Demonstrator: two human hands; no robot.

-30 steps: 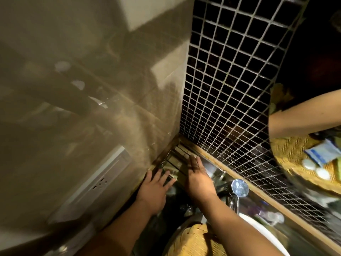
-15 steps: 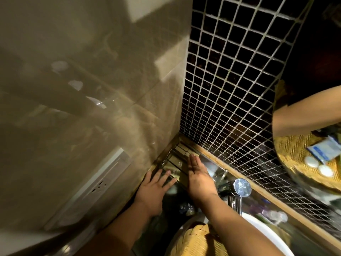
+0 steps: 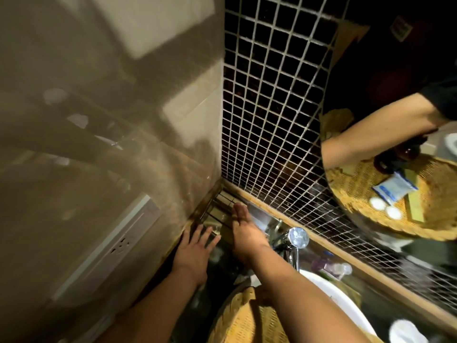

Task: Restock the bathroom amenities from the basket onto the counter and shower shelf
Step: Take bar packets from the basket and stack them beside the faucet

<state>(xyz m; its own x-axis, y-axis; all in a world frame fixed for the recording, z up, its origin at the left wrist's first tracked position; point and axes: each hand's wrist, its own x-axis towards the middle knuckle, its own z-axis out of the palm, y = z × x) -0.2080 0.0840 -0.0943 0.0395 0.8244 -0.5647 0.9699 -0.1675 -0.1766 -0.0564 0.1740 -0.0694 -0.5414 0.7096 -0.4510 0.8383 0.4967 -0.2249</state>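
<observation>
both hands still flat in the counter corner, barely shifted from half a second ago.
i see my left hand [image 3: 195, 253] spread open, empty; my right hand [image 3: 244, 233] flat, fingers together, holding nothing, on the small boxes [image 3: 222, 206]; the basket [image 3: 249, 318] sits below my right forearm.

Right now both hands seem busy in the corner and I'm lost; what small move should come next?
Probably draw the right hand back to the woven basket for another item: both it and the left hand lie flat and empty by the small boxes.
</observation>
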